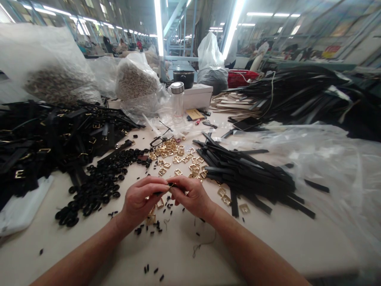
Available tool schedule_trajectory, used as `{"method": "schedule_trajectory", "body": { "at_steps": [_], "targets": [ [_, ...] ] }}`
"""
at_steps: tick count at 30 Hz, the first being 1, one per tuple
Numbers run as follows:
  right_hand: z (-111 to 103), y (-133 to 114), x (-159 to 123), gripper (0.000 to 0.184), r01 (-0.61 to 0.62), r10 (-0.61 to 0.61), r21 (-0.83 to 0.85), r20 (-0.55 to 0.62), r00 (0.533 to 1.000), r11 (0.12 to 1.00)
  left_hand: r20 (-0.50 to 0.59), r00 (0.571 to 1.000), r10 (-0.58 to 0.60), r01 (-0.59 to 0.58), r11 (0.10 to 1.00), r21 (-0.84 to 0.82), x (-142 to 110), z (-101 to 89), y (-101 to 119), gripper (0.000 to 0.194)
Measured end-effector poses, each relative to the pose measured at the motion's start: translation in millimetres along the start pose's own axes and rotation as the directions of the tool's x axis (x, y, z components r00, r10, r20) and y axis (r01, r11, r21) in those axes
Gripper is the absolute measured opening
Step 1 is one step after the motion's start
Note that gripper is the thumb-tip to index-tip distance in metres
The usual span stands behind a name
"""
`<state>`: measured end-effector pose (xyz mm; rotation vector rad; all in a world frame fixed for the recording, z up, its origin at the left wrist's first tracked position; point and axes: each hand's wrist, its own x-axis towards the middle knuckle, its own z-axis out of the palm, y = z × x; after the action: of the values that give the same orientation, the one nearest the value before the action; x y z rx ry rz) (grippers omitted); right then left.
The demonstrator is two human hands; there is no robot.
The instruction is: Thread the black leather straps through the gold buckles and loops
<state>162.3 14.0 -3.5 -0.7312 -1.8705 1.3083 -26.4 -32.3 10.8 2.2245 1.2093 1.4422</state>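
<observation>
Fingertips of my left hand (139,196) and my right hand (190,194) meet over the table, both closed on a small dark strap piece (162,193). A glint of gold shows between the fingers, but most of what they hold is covered. Loose gold buckles (169,149) lie just beyond the hands, and a few more are partly hidden beneath them. To the left spreads a heap of black rings (98,182). Black strips (247,171) are piled on the right. Several tiny black pieces (156,227) are scattered below my hands.
Finished-looking black straps with buckles (59,131) heap up at the left. A glass bottle (177,103) stands at the back before a white box (198,97). Bags of small parts (137,79) sit behind. Clear plastic sheeting (333,167) covers the right side.
</observation>
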Motion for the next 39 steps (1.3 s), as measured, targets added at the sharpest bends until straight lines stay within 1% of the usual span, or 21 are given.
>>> {"method": "schedule_trajectory", "body": {
  "at_steps": [3, 6, 7, 9, 11, 13, 15, 16, 19, 24, 26, 28, 31, 34, 37, 39],
  "targets": [
    [0.9, 1.5, 0.7, 0.020, -0.052, 0.052, 0.021, 0.013, 0.999, 0.998, -0.019, 0.999, -0.033, 0.033, 0.999, -0.002, 0.1, 2.1, -0.8, 0.016],
    [0.2, 2.4, 1.8, 0.016, -0.107, 0.105, 0.027, 0.051, 0.993, 0.994, -0.009, 0.996, -0.083, 0.083, 0.995, -0.052, 0.4, 4.4, -1.9, 0.014],
    [-0.4, 2.7, 2.3, 0.015, -0.128, 0.125, 0.034, 0.066, 0.990, 0.991, -0.009, 0.993, -0.116, 0.114, 0.990, -0.076, 0.4, 5.0, -2.4, 0.013],
    [-1.7, 3.5, 3.1, 0.011, -0.158, 0.155, 0.029, 0.098, 0.983, 0.987, -0.017, 0.974, -0.227, 0.222, 0.964, -0.149, 0.3, 6.1, -3.8, 0.009],
    [-2.6, 3.9, 3.7, 0.008, -0.154, 0.155, -0.013, 0.136, 0.979, 0.988, 0.006, 0.926, -0.378, 0.367, 0.895, -0.254, 0.2, 7.1, -5.6, 0.007],
    [-2.6, 3.4, 4.0, 0.008, -0.140, 0.147, -0.051, 0.166, 0.975, 0.989, 0.072, 0.862, -0.502, 0.493, 0.797, -0.348, 0.5, 8.2, -7.8, 0.009],
    [-1.9, 2.1, 4.2, 0.009, -0.162, 0.166, -0.034, 0.183, 0.969, 0.986, 0.125, 0.812, -0.570, 0.567, 0.720, -0.401, 1.0, 9.3, -9.5, 0.012],
    [-1.5, 1.4, 4.3, 0.010, -0.184, 0.182, -0.009, 0.188, 0.965, 0.983, 0.134, 0.797, -0.589, 0.585, 0.696, -0.417, 1.3, 9.6, -9.9, 0.013],
    [-0.8, 0.8, 4.5, 0.013, -0.230, 0.213, 0.063, 0.207, 0.955, 0.971, 0.133, 0.761, -0.635, 0.618, 0.647, -0.447, 2.8, 9.8, -9.5, 0.016],
    [-0.1, 5.2, 4.2, 0.016, -0.284, 0.239, 0.160, 0.251, 0.938, 0.945, 0.152, 0.667, -0.729, 0.689, 0.526, -0.499, 4.6, 8.9, -7.9, 0.019],
    [1.2, 6.9, 4.3, 0.014, -0.283, 0.247, 0.160, 0.210, 0.946, 0.946, 0.166, 0.639, -0.751, 0.702, 0.482, -0.524, 3.5, 9.1, -10.1, 0.021],
    [3.2, 8.2, 4.7, 0.013, -0.265, 0.242, 0.178, 0.142, 0.960, 0.948, 0.183, 0.611, -0.770, 0.712, 0.433, -0.553, 1.7, 9.6, -13.9, 0.022],
    [6.4, 9.8, 5.7, 0.021, -0.265, 0.264, 0.244, 0.036, 0.964, 0.933, 0.196, 0.571, -0.797, 0.711, 0.362, -0.602, -0.1, 10.2, -19.7, 0.025],
    [8.6, 10.7, 6.5, 0.018, -0.300, 0.314, 0.221, -0.030, 0.949, 0.928, 0.189, 0.551, -0.813, 0.701, 0.327, -0.633, 0.5, 10.8, -22.1, 0.027],
    [9.4, 9.8, 6.4, 0.016, -0.342, 0.351, 0.205, -0.009, 0.936, 0.917, 0.192, 0.554, -0.810, 0.703, 0.332, -0.629, 1.2, 11.4, -21.8, 0.028],
    [9.0, 7.9, 6.0, 0.016, -0.360, 0.364, 0.194, 0.015, 0.931, 0.913, 0.187, 0.570, -0.800, 0.703, 0.356, -0.616, 0.9, 11.6, -20.9, 0.027]
  ]
}}
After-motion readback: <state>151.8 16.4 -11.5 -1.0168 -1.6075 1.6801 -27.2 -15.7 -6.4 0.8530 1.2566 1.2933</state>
